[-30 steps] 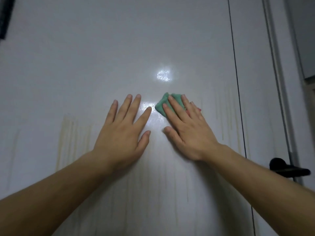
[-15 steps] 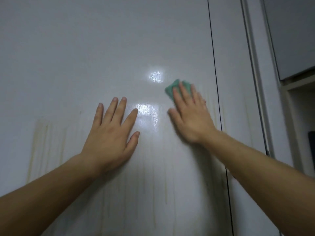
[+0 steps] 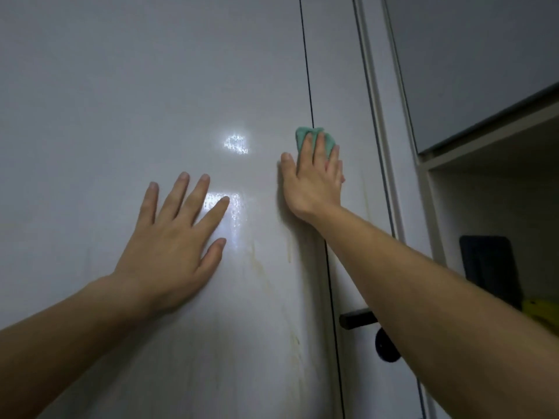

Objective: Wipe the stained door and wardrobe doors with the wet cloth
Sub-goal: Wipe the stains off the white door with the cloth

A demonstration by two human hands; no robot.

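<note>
Head | left hand flat, splayed on door | right hand fingers straight, pressing cloth over gap | risk: cloth slipping out, streaks below missed

Your right hand covers most of the green cloth, so only its top edge shows. Your right forearm hides part of the black door handle and most of a yellow thing at the right edge, which you cannot identify.

The door looks smooth and glossy with streaky yellowish stains, the green cloth soft, the handle matt black.
</note>
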